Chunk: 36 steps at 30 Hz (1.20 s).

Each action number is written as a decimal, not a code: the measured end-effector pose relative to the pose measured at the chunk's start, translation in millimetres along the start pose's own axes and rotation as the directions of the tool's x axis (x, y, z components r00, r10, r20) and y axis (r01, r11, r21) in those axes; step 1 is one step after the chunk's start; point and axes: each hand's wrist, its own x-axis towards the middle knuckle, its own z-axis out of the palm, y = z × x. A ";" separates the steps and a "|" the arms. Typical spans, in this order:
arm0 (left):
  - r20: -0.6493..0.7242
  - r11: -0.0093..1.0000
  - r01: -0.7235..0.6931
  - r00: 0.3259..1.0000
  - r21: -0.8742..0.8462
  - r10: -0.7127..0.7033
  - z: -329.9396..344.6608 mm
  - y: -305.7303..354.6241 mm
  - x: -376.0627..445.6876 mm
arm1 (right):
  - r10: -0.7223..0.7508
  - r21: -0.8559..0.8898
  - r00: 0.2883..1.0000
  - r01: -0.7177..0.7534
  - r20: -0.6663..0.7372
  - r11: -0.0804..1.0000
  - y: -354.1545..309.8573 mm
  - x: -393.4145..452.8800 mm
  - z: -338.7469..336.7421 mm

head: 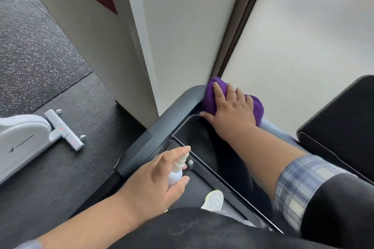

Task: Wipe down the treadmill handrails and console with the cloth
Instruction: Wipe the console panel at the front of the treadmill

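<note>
The left hand (155, 180), nearest the camera, is curled round a small white spray bottle (175, 176), its forefinger stretched over the nozzle, which seems to point toward the treadmill's dark frame (141, 147). If that finger presses while attention is on the other hand, mist could land on the belt area or the shoe (214, 200) below rather than on the surface being cleaned, and a wet deck would likely be slippery underfoot.

Farther out, the right hand (228, 107) lies flat, fingers spread and fairly straight, pressing the purple cloth (255, 105) onto the far corner of the grey frame, close against the wall (182, 26). The cloth is bunched under the palm, so probably only a small patch of it meets the surface; a sweep from here may leave streaks or miss the corner's outer curve. Because the hand presses rather than grips, the cloth could slide out and drop into the gap by the wall. The reach is long, and leaning over could unsettle balance. The black panel (344, 119) at right looks untouched for now.
</note>
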 end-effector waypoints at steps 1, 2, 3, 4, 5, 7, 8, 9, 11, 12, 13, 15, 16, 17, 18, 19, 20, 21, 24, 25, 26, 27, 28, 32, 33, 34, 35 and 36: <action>0.003 1.000 0.009 1.000 -0.001 -0.009 -0.7 -2.5 -1.8 | -0.039 -0.006 0.999 0.039 0.006 0.999 -7.7 9.8 -1.7; 0.005 1.000 0.018 1.000 -0.005 -0.018 -1.7 -4.5 -3.5 | -0.079 -0.011 0.997 0.079 0.018 0.997 -13.5 18.5 -3.2; 0.004 1.000 0.026 1.000 -0.011 -0.026 -2.1 -5.5 -4.8 | -0.116 -0.017 0.993 0.116 0.031 0.993 -15.9 24.8 -5.2; 0.000 0.999 0.031 1.000 -0.017 -0.030 -2.6 -6.2 -5.5 | -0.146 -0.019 0.988 0.147 0.044 0.989 -15.3 28.6 -7.2; -0.005 0.999 0.030 1.000 -0.021 -0.031 -3.1 -6.3 -5.4 | -0.171 -0.009 0.984 0.172 0.055 0.985 -11.4 29.5 -9.3; -0.010 0.999 0.025 1.000 -0.029 -0.025 -4.6 -5.4 -3.6 | -0.206 0.041 0.976 0.203 0.075 0.978 1.9 24.7 -12.0; -0.017 0.999 0.020 1.000 -0.033 -0.021 -5.7 -5.2 -2.0 | -0.213 0.064 0.974 0.208 0.077 0.976 8.6 21.3 -12.1; -0.027 0.999 0.011 1.000 -0.034 -0.012 -6.8 -5.2 0.3 | -0.211 0.081 0.975 0.205 0.074 0.975 14.0 17.7 -11.5; -0.045 0.999 -0.008 0.999 -0.035 0.006 -8.9 -6.5 3.9 | -0.199 0.095 0.978 0.192 0.069 0.977 19.3 12.5 -9.8; -0.057 0.999 -0.017 0.998 -0.035 0.015 -9.7 -8.0 5.1 | -0.198 0.091 0.978 0.192 0.069 0.977 19.4 12.6 -8.8; -0.066 0.999 -0.028 0.997 -0.030 0.026 -9.9 -9.5 5.6 | -0.204 0.084 0.976 0.198 0.071 0.977 18.8 14.0 -8.7; -0.068 0.999 -0.043 0.997 -0.016 0.042 -10.9 -11.5 5.3 | -0.236 0.072 0.970 0.231 0.061 0.970 13.8 19.4 -10.0; -0.068 0.999 -0.043 0.997 -0.011 0.042 -11.1 -12.3 4.3 | -0.264 0.063 0.963 0.261 0.045 0.963 9.2 22.4 -11.1; -0.069 0.999 -0.041 0.997 -0.007 0.041 -11.6 -12.5 3.1 | -0.302 0.054 0.953 0.300 0.031 0.952 3.1 25.1 -12.4; -0.072 0.999 -0.043 0.996 -0.001 0.043 -12.6 -12.3 2.2 | -0.346 0.050 0.938 0.344 0.028 0.938 -4.9 26.7 -13.5; -0.073 0.999 -0.049 0.996 0.005 0.049 -13.9 -12.5 1.1 | -0.393 0.056 0.919 0.391 0.034 0.919 -14.9 26.1 -14.7; -0.074 0.999 -0.053 0.996 0.005 0.053 -15.1 -12.8 0.2 | -0.441 0.071 0.896 0.438 0.043 0.896 -25.6 23.6 -15.4; -0.076 0.998 -0.058 0.995 0.001 0.058 -16.5 -12.9 -0.6 | -0.487 0.088 0.872 0.483 0.042 0.871 -36.4 19.3 -15.8; -0.092 0.997 -0.082 0.993 -0.013 0.081 -21.8 -12.5 -5.0 | -0.596 0.123 0.803 0.592 -0.008 0.796 -70.0 -2.3 -11.8; -0.096 0.995 -0.094 0.991 -0.025 0.091 -24.0 -12.2 -6.7 | -0.620 0.124 0.784 0.618 -0.021 0.777 -80.6 -10.1 -8.3; -0.100 0.994 -0.104 0.990 -0.038 0.100 -26.8 -12.0 -8.6 | -0.643 0.121 0.765 0.641 -0.026 0.758 -90.9 -17.0 -4.1; -0.096 0.992 -0.116 0.989 -0.053 0.110 -29.9 -11.9 -11.1 | -0.667 0.113 0.745 0.665 -0.027 0.738 -100.2 -23.5 0.2; -0.086 0.989 -0.130 0.989 -0.072 0.124 -33.3 -11.8 -13.8 | -0.692 0.102 0.722 0.690 -0.029 0.716 -108.7 -29.7 4.5; -0.061 0.975 -0.191 0.981 -0.112 0.185 -45.0 -6.8 -19.8 | -0.803 0.005 0.581 0.811 -0.132 0.585 -134.9 -51.7 19.8; -0.059 0.979 -0.191 0.980 -0.064 0.187 -48.4 -5.3 -18.8 | -0.830 -0.021 0.534 0.839 -0.162 0.544 -140.8 -55.6 23.2; -0.060 0.982 -0.186 0.980 0.036 0.188 -50.6 -3.9 -16.8 | -0.852 -0.046 0.491 0.861 -0.180 0.506 -145.3 -58.0 24.7; -0.077 0.975 -0.179 0.979 0.130 0.190 -50.5 -4.0 -16.1 | -0.868 -0.072 0.461 0.875 -0.183 0.479 -148.6 -58.4 25.9; -0.086 0.975 -0.181 0.978 0.127 0.192 -49.0 -5.2 -16.4 | -0.877 -0.099 0.449 0.878 -0.170 0.468 -150.2 -56.7 26.8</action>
